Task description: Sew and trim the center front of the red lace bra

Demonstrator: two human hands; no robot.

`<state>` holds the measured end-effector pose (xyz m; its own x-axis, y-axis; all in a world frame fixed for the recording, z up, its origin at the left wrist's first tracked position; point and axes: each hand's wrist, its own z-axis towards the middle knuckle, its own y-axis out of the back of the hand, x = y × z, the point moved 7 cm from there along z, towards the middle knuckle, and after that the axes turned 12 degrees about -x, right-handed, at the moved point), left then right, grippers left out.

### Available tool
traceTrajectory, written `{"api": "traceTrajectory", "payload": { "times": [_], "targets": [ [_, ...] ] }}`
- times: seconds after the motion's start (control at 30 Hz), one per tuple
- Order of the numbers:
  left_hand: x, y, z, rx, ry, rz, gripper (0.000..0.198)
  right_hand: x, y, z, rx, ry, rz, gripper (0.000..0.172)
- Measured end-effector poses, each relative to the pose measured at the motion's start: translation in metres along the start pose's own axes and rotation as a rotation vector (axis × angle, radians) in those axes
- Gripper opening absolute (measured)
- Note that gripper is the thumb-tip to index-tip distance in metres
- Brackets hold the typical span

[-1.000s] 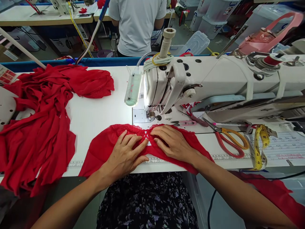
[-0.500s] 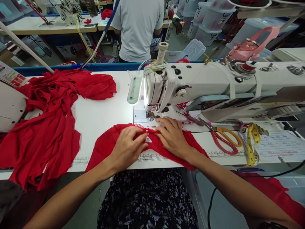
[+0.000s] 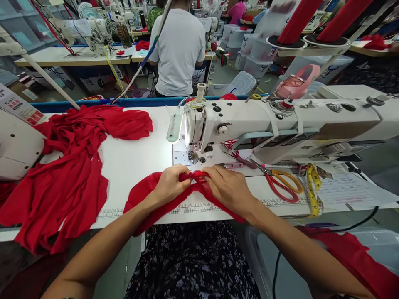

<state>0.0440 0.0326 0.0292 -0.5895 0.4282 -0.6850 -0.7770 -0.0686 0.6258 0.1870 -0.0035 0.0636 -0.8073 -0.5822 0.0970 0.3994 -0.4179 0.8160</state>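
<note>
A red garment piece [image 3: 149, 185] lies across the front of the white table, just before the sewing machine [image 3: 243, 120]. My left hand [image 3: 172, 182] pinches its upper edge left of the middle. On the other side of a short bunched stretch, my right hand [image 3: 229, 187] grips the same edge, fingers bent over the cloth. The cloth between my hands is raised and gathered. The needle area and metal plate are just beyond my hands, and no cloth lies under the needle.
A heap of red cloth [image 3: 75, 166] covers the table's left side. Scissors [image 3: 285, 185], a yellow measuring tape [image 3: 313, 187] and a written sheet [image 3: 352, 189] lie on the right. A person in a grey shirt [image 3: 179, 50] sits beyond the table, back turned.
Both hands have closed on the garment's upper edge and drawn it into a raised bunch. Before, the edge lay flatter under my fingers. The camera view has tilted up and shifted right.
</note>
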Motion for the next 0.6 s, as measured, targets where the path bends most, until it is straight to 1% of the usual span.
{"api": "traceTrajectory", "payload": {
  "times": [0.07, 0.13, 0.17, 0.2, 0.23, 0.27, 0.33, 0.37, 0.5, 0.53, 0.6],
  "targets": [
    [-0.008, 0.016, -0.004, -0.209, -0.135, 0.085, 0.009, 0.022, 0.016, -0.008, -0.018, 0.024, 0.105, 0.023],
    [-0.02, 0.031, -0.014, -0.422, -0.343, 0.15, 0.014, 0.048, 0.023, -0.019, 0.059, 0.1, 0.298, 0.028],
    [-0.025, 0.035, -0.02, -0.485, -0.441, 0.165, 0.018, 0.056, 0.024, -0.025, 0.094, 0.114, 0.391, 0.026],
    [-0.029, 0.037, -0.027, -0.521, -0.525, 0.173, 0.022, 0.058, 0.026, -0.027, 0.071, 0.092, 0.454, 0.022],
    [-0.031, 0.037, -0.032, -0.54, -0.591, 0.182, 0.026, 0.054, 0.027, -0.028, 0.016, 0.044, 0.481, 0.019],
    [-0.033, 0.037, -0.037, -0.543, -0.642, 0.195, 0.028, 0.046, 0.028, -0.027, -0.068, -0.013, 0.47, 0.016],
    [-0.036, 0.033, -0.043, -0.539, -0.72, 0.216, 0.027, 0.029, 0.026, -0.026, -0.229, -0.092, 0.365, 0.016],
    [-0.038, 0.032, -0.046, -0.541, -0.76, 0.221, 0.026, 0.022, 0.023, -0.025, -0.268, -0.094, 0.307, 0.018],
    [-0.046, 0.025, -0.056, -0.538, -0.914, 0.263, 0.019, 0.015, 0.005, -0.024, -0.29, 0.015, 0.22, 0.019],
    [-0.046, 0.024, -0.058, -0.533, -0.926, 0.259, 0.019, 0.015, 0.003, -0.025, -0.305, 0.04, 0.2, 0.019],
    [-0.044, 0.024, -0.059, -0.521, -0.897, 0.195, 0.017, 0.015, 0.002, -0.027, -0.352, 0.09, 0.125, 0.018]
  ]
}}
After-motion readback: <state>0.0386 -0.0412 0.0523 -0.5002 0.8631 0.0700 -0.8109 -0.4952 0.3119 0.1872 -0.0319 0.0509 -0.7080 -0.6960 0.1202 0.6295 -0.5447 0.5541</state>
